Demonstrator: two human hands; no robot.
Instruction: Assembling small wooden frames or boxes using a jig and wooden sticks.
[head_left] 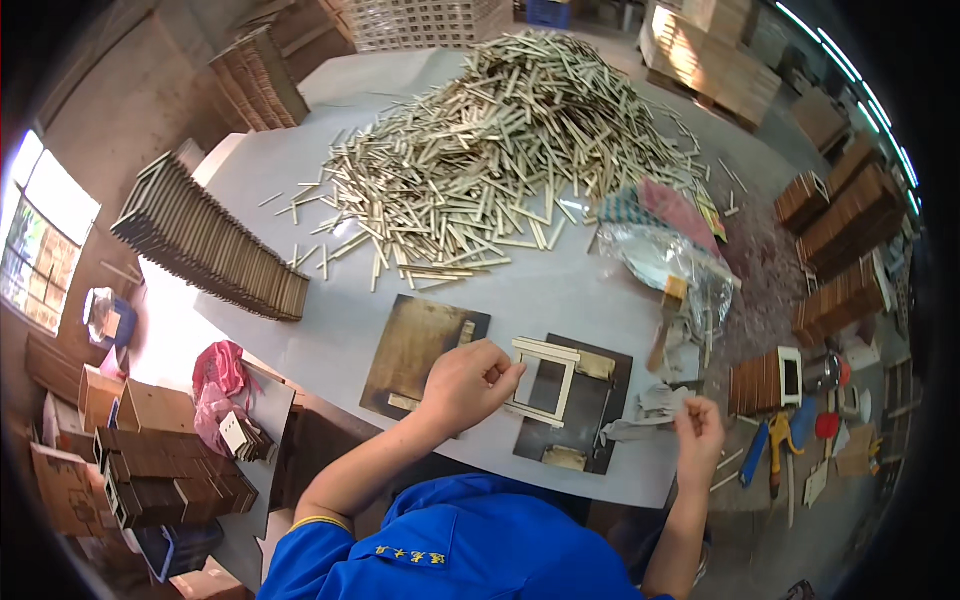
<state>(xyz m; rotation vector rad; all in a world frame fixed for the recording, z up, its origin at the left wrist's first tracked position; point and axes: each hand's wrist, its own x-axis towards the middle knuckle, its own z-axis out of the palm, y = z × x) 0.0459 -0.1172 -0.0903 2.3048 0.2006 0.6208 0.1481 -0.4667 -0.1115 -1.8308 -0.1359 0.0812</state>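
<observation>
Our left hand (468,385) pinches the light, brittle wooden frame (543,381) by its left rail, on the dark plate (600,440) near the tabletop's front edge; our right hand (700,428) seems pinched on something small.

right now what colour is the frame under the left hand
Pale, light wood frame, touched by the left hand; head view.
</observation>
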